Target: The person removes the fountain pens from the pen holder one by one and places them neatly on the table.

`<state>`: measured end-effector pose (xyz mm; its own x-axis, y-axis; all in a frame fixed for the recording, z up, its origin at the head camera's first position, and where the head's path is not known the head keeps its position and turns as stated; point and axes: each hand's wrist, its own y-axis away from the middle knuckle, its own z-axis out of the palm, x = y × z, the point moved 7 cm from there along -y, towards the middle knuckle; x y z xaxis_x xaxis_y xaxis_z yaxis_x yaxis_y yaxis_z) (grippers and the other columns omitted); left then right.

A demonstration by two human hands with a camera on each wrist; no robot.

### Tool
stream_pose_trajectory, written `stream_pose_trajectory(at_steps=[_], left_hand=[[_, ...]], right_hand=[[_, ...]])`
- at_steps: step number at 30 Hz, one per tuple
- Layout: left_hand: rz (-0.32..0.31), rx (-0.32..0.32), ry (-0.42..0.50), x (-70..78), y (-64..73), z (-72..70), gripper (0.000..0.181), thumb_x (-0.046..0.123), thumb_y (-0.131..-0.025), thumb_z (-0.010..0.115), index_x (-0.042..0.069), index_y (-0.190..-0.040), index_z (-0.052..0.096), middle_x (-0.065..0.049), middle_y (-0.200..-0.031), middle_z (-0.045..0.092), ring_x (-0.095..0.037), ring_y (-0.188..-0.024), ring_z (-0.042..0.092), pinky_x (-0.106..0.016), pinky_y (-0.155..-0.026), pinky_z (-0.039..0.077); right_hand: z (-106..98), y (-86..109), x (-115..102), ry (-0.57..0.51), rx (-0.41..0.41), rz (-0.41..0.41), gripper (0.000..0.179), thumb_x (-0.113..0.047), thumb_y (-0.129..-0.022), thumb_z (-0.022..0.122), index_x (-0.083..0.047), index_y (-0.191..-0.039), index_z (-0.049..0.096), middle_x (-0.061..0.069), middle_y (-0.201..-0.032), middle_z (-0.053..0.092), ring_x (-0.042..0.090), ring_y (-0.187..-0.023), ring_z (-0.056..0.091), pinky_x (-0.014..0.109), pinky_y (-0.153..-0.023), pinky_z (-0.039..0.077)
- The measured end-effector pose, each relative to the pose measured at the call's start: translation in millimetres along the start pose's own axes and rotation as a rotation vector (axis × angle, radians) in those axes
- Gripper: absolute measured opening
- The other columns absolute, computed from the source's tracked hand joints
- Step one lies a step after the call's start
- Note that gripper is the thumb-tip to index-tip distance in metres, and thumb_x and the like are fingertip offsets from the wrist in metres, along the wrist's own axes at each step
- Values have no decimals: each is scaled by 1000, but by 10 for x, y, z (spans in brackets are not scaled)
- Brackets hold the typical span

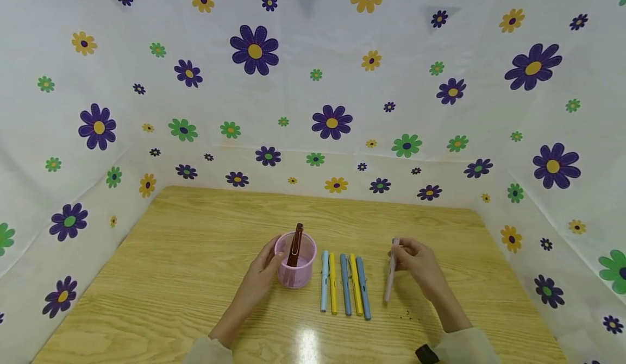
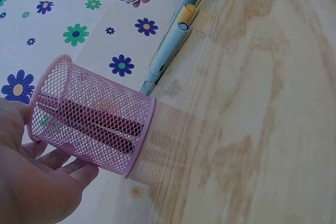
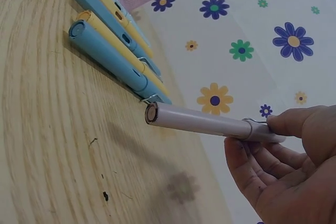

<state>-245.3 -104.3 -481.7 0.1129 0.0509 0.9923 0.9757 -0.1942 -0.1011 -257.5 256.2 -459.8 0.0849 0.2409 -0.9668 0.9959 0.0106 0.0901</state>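
Note:
My left hand (image 1: 259,275) holds the pink mesh pen cup (image 1: 295,278) by its left side, thumb at the rim and fingers along the wall. The cup stands upright on the table. Dark maroon pens (image 2: 92,121) lean inside it, their clips showing above the mesh in the head view. To the right, my right hand (image 1: 419,264) pinches a pale pink pen (image 3: 199,120) near its capped end, thumb on the clip side. This pen is raised over the table, and its shadow falls below. Between the hands lie several pens, including a light blue pen (image 1: 324,281) nearest the cup.
Beside the light blue pen, a yellow pen (image 1: 333,283), a blue pen (image 1: 345,284), another yellow pen (image 1: 355,284) and another blue pen (image 1: 364,288) form a row. Small dark crumbs (image 1: 408,316) lie on the wooden table (image 1: 195,244). A flowered white cloth (image 1: 303,92) encloses the back and sides.

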Motion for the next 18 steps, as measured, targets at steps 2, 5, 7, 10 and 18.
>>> stream_pose_trajectory(at_steps=[2,5,7,10,18], left_hand=[[1,-1,0,3,1,2,55,21,-112,47,-4,-159,31,-25,-164,30,-39,-152,26,-43,-124,20],[-1,-1,-3,7,6,3,55,22,-112,47,-4,-159,31,-25,-164,30,-39,-152,26,-44,-124,20],[-1,-1,-2,9,10,3,55,22,-112,47,-3,-159,31,-25,-164,30,-39,-152,26,-44,-124,20],[-3,0,-2,10,13,4,55,22,-112,47,-4,-159,31,-25,-163,30,-39,-152,26,-44,-124,20],[4,1,-4,2,6,3,55,21,-112,47,-4,-159,31,-26,-163,30,-39,-152,26,-44,-124,20]], right_hand=[[21,-7,27,7,-11,12,43,-13,-108,56,15,-139,50,29,-112,66,20,-86,68,38,-80,63],[53,-8,57,14,-30,29,43,-14,-107,58,16,-138,51,27,-109,67,20,-84,69,40,-80,63],[76,-4,69,16,-44,33,43,-13,-107,58,16,-138,51,25,-107,67,21,-84,68,40,-79,63],[108,5,87,24,-61,39,43,-12,-107,59,17,-137,51,23,-105,67,22,-84,68,39,-79,63],[161,0,182,50,-67,64,41,-10,-106,59,17,-135,53,23,-106,66,22,-86,66,37,-79,63]])
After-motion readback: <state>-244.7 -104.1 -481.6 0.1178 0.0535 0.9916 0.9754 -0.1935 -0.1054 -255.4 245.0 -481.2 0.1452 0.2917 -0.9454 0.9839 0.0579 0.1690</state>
